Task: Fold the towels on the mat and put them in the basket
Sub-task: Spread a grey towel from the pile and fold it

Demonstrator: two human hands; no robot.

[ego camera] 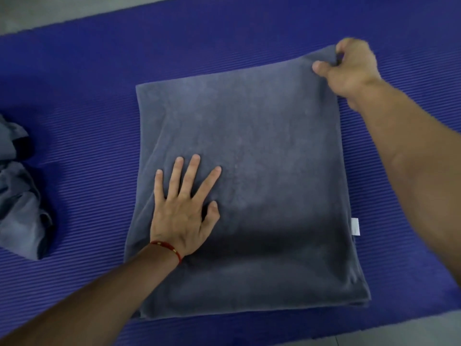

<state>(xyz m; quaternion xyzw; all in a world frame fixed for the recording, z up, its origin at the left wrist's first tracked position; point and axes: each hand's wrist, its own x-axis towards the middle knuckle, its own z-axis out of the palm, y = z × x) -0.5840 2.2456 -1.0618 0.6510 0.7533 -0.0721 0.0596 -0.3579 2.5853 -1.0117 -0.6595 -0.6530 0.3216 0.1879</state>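
- A grey towel [262,171] lies folded into a roughly square shape on a ribbed blue mat [87,83], near the middle of the view, with layered edges showing along its near right corner.
- The left hand [183,211] lies flat on the near left part of the towel, fingers straight and spread, palm down on the cloth; it grasps nothing.
- A red thread bracelet [167,248] circles the left wrist.
- The right hand [349,68] is at the towel's far right corner, thumb and curled fingers pinching the cloth there; the corner is drawn up slightly off the mat.
- A small white label [355,226] sticks out from the towel's right edge.
- A crumpled heap of lighter grey towels [20,196] sits on the mat at the left edge of the view, well apart from the folded towel.
- Pale floor [50,11] shows beyond the mat's far edge, and again at the near right.
- The basket is out of view.
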